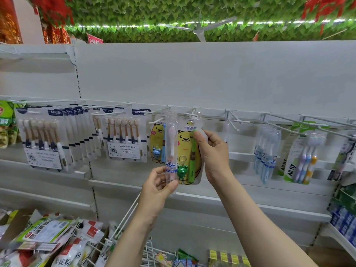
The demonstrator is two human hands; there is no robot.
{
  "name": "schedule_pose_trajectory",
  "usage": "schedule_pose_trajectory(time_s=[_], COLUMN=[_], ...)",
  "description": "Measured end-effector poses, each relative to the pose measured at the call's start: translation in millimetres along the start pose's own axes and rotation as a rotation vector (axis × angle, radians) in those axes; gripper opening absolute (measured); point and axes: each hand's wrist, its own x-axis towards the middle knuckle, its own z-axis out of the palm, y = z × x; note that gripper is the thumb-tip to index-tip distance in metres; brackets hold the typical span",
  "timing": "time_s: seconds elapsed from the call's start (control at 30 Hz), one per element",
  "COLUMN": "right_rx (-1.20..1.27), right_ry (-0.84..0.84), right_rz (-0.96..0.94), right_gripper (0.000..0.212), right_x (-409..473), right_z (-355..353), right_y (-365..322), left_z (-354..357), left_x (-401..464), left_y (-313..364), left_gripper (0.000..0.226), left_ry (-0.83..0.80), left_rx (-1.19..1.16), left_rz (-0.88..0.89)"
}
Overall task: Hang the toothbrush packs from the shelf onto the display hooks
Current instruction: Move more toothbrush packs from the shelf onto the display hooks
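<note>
A white shop shelving wall (212, 78) fills the view under a ceiling of green artificial leaves and red foliage, with a white rail of wire display hooks running across it. Much of the hanging looks done: two rows of six-piece brush cards (46, 139) hang at the left, a yellow bear pack with a blue brush (157, 143) sits on its hook, and clear packs (266, 151) and an All-fix pack (300, 157) hang at the right. The work in hand is at the middle. The left hand (156, 191) pinches the bottom of a slim clear toothbrush pack (171, 149) between thumb and curled fingers, holding it upright with its top up by a hook tip; whether the hole is on the wire cannot be told. The right hand (213, 153) grips the right edge of a yellow bear pack with a green brush and frog charm (185, 151), fingers curled round it, its top at the hook (192, 113), seemingly just on or about to be. An empty hook (234, 120) remains to the right, so there is room left. Below, bagged goods (48, 239) lie heaped in wire racks, and boxed stock (344, 218) lines the right-hand shelf.
</note>
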Motion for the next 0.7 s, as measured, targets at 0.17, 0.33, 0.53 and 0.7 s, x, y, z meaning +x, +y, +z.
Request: schedule_pose_trajectory(time_s=[0.17,0.33,0.53,0.7], right_rx=[0.029,-0.05,-0.007,-0.084], right_ry=[0.023,0.1,0.143,0.107], right_rz=[0.032,-0.003,0.078,0.073], right_gripper=[0.015,0.01,0.023,0.025], right_x=[1.6,2.4,9.1,22.6], right_z=[4.5,7.5,3.8,3.5], right_y=[-1.8,0.1,8.3,15.9], left_z=[-3.0,-3.7,-4.7,-4.3], left_x=[2.2,1.4,1.4,5.2], left_y=[0.3,1.6,1.8,0.4], left_gripper=[0.043,0.042,0.046,0.044], left_ry=[-0.008,-0.024,-0.027,-0.023], left_rx=[-0.001,-0.02,-0.039,-0.045], left_rz=[0.007,0.012,0.011,0.005])
